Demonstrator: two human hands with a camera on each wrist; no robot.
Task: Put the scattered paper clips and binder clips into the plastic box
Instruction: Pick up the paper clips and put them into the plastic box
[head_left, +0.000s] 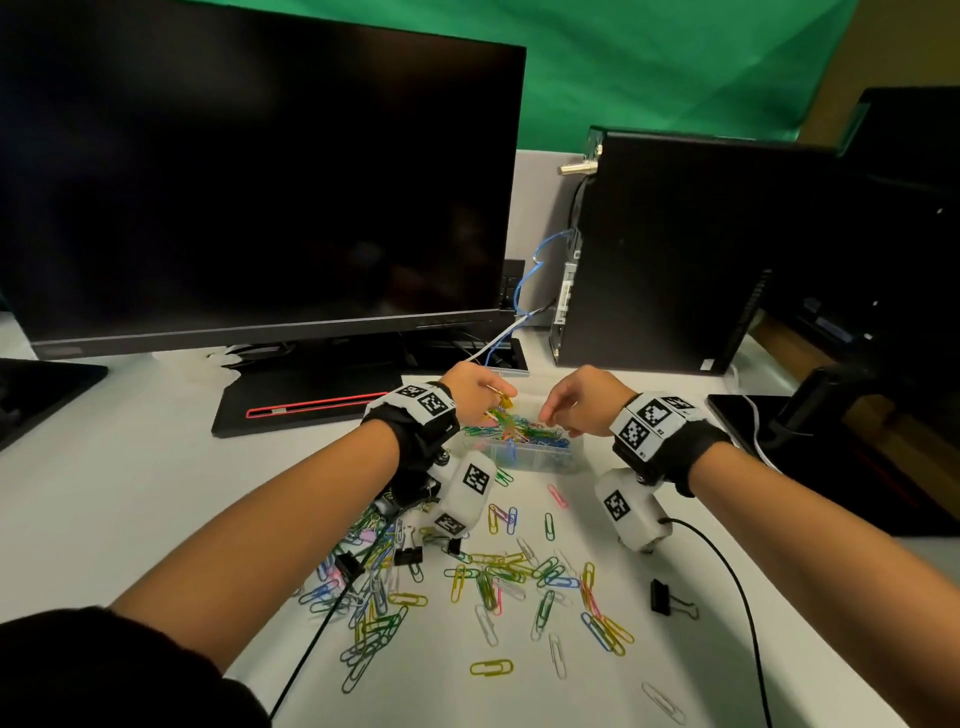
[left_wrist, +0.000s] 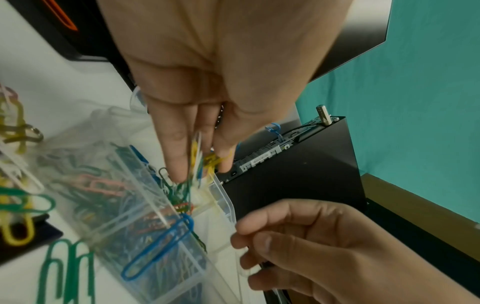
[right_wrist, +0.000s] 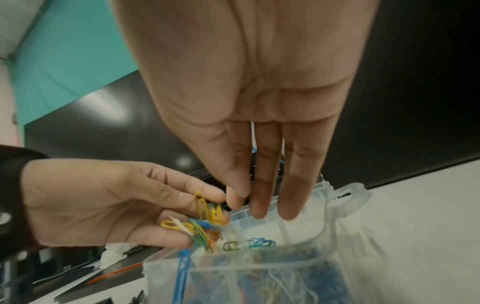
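Observation:
My left hand (head_left: 480, 397) pinches a bunch of coloured paper clips (right_wrist: 207, 214) just above the far left corner of the clear plastic box (head_left: 566, 454), which is heaped with clips. My right hand (head_left: 571, 410) hovers over the box's right side, holding nothing. In the right wrist view its fingers (right_wrist: 265, 201) hang straight down above the rim (right_wrist: 348, 195). Many scattered paper clips (head_left: 498, 577) lie on the white table in front of the box. A black binder clip (head_left: 662, 597) lies to the right, and two binder clips (head_left: 408, 553) sit in the left pile.
A large dark monitor (head_left: 249, 171) on a black base (head_left: 291, 395) stands behind the box, with a black computer tower (head_left: 675, 249) at the back right. Another monitor stand (head_left: 810, 410) is on the right. A black cable (head_left: 737, 587) trails from my right wrist across the table.

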